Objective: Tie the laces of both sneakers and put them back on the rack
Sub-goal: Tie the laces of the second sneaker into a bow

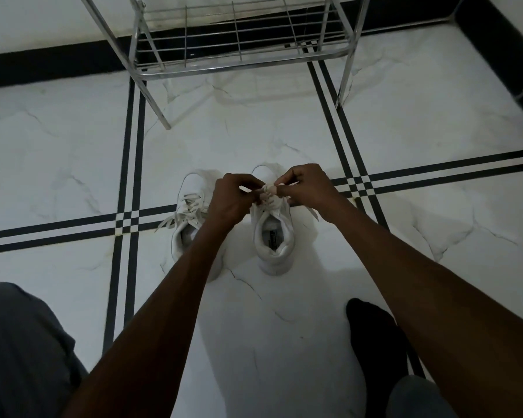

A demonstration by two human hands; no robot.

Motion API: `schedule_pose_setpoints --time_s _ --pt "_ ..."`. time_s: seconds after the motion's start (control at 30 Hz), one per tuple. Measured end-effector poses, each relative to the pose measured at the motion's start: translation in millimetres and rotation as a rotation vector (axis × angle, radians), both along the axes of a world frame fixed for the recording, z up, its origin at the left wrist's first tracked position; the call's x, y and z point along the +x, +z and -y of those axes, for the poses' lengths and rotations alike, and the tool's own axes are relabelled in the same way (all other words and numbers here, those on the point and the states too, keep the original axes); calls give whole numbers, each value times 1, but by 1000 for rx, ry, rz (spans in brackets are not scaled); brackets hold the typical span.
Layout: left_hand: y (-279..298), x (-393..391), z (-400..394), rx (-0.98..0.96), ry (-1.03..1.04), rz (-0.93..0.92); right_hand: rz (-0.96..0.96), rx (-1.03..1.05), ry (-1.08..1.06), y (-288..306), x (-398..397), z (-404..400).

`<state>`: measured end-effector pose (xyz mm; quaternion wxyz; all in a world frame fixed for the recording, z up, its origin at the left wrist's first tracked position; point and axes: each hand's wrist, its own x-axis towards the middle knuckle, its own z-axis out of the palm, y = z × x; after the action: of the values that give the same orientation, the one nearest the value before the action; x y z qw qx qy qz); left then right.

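Two white sneakers stand side by side on the floor, toes pointing away from me. Over the right sneaker (274,236) both hands meet: my left hand (228,200) and my right hand (307,188) each pinch its white laces (267,190) above the tongue. A loose lace end trails past the shoe's right side. The left sneaker (187,212) is partly hidden by my left forearm, and its laces lie loose and spread to the left. A metal wire rack (239,49) stands beyond the shoes, its lowest shelf bare.
The floor is white marble tile (73,146) with black double stripes. A black skirting (58,60) runs along the wall behind the rack. My grey-clad knee (21,351) is at lower left and my black-socked foot (375,336) at lower right.
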<state>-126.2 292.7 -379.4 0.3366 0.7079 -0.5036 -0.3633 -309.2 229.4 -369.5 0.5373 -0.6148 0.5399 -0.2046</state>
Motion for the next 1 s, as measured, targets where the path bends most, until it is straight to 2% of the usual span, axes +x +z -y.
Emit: schedule_pose_setpoints --time_s 0.17,0.23,0.3,0.4,0.5,0.63,0.73,0.87,1.0 --pt "4 2 -8 -8 22 -16 -24 72 -8 0 -5 3" --pt "3 7 -11 23 52 -108 -32 79 -58 -1 -11 5" --pt "0 14 -15 45 80 -173 -129 34 -101 -1 -19 7" --pt "-3 25 -21 34 92 -103 -229 71 -162 -12 -37 14" --pt "-3 25 -31 17 70 45 -367 135 -179 -21 -50 18" --pt "-8 23 -38 -23 -28 474 -547 108 -169 -22 -53 12" --pt "-9 18 -41 -5 -59 698 -596 100 -204 -19 -51 8" --pt "-10 14 -45 17 -32 825 -692 75 -213 -25 -48 7" --pt "-15 14 -48 68 -27 856 -775 32 -229 -33 -43 7"
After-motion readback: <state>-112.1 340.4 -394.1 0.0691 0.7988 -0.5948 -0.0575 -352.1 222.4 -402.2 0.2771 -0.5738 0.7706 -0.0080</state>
